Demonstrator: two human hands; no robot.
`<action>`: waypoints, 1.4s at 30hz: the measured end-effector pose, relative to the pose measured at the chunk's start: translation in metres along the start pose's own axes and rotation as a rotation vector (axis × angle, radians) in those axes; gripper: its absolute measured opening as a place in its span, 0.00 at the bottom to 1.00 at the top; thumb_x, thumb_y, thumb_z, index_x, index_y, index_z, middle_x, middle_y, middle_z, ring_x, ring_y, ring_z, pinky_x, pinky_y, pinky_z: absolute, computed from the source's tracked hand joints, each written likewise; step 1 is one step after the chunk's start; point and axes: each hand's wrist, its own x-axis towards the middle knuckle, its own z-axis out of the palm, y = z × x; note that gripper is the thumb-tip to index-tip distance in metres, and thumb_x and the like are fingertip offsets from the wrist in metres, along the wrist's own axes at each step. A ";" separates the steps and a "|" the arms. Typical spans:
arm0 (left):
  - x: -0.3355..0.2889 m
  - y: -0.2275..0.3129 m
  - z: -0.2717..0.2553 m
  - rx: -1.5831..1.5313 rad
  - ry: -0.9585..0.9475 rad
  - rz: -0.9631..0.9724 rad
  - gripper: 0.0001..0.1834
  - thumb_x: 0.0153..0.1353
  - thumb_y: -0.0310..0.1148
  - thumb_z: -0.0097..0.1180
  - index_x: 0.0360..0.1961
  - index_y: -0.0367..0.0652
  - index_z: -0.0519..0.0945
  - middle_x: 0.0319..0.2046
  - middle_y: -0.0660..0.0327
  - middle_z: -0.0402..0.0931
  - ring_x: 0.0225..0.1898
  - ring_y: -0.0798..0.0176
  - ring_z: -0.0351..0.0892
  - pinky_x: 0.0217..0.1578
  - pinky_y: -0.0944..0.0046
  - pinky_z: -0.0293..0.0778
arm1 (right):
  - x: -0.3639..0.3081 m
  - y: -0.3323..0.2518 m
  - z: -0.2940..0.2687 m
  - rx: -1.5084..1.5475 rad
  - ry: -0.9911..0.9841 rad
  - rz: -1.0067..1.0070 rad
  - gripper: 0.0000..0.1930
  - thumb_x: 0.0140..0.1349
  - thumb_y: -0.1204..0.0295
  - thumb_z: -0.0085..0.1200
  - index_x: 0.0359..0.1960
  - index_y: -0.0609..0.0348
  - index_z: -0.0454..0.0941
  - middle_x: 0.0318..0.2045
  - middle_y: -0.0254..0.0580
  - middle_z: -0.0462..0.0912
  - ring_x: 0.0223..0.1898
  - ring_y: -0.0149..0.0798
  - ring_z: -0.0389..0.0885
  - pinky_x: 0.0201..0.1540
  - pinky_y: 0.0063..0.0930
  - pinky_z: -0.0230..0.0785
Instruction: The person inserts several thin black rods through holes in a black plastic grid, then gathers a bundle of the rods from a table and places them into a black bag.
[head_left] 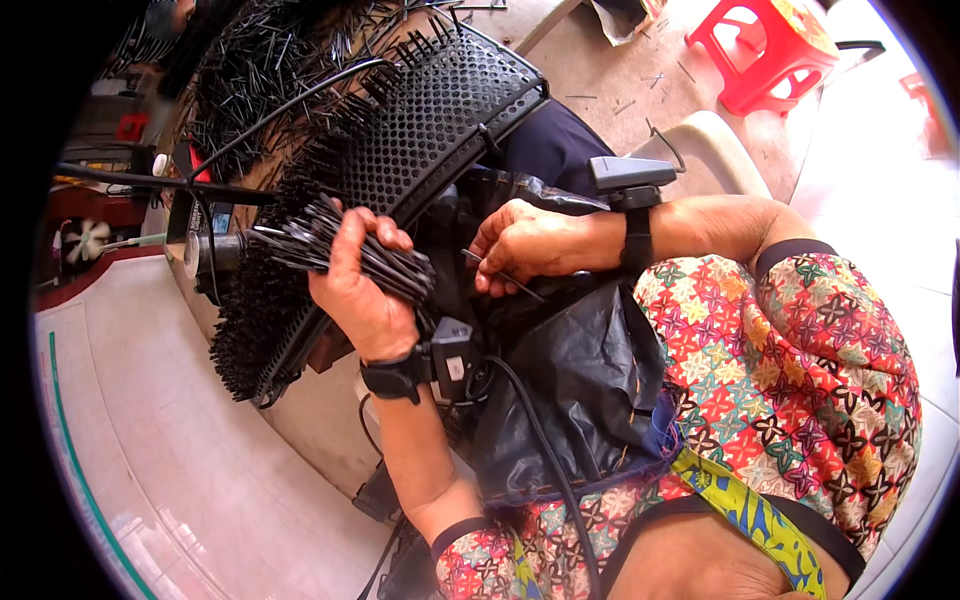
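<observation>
My left hand is closed round a thick bundle of thin black sticks, held across the palm beside the near edge of a black perforated panel. To its right, my right hand pinches a single thin black stick between thumb and fingers, above my lap. The panel is tilted, with rows of round holes over its face. Dense black sticks stand out along its left side and lower end, and several poke up at its far edge. The bundle hides part of the panel.
A heap of loose black sticks lies beyond the panel. A red plastic stool stands at the far right. A black plastic apron covers my lap, crossed by a cable. A small fan is at the far left.
</observation>
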 end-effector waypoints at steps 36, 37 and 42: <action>-0.052 -0.021 -0.005 -0.066 0.260 -0.194 0.12 0.42 0.17 0.55 0.31 0.34 0.71 0.26 0.59 0.72 0.24 0.63 0.74 0.25 0.66 0.72 | 0.088 -0.122 0.019 -1.335 0.521 -1.642 0.06 0.48 0.76 0.51 0.30 0.60 0.74 0.19 0.42 0.75 0.22 0.42 0.75 0.25 0.29 0.68; -0.051 -0.021 -0.005 -0.072 0.262 -0.193 0.12 0.42 0.17 0.55 0.31 0.34 0.71 0.26 0.59 0.72 0.24 0.63 0.74 0.25 0.66 0.72 | 0.088 -0.121 0.019 -1.414 0.516 -1.626 0.06 0.47 0.75 0.51 0.29 0.60 0.74 0.19 0.43 0.74 0.23 0.44 0.75 0.25 0.31 0.68; -0.050 -0.020 -0.005 -0.095 0.269 -0.203 0.12 0.42 0.17 0.55 0.31 0.34 0.71 0.26 0.59 0.72 0.24 0.63 0.74 0.25 0.66 0.72 | 0.092 -0.130 0.026 -1.659 0.373 -1.379 0.08 0.42 0.76 0.48 0.27 0.60 0.74 0.16 0.45 0.73 0.23 0.48 0.74 0.26 0.35 0.68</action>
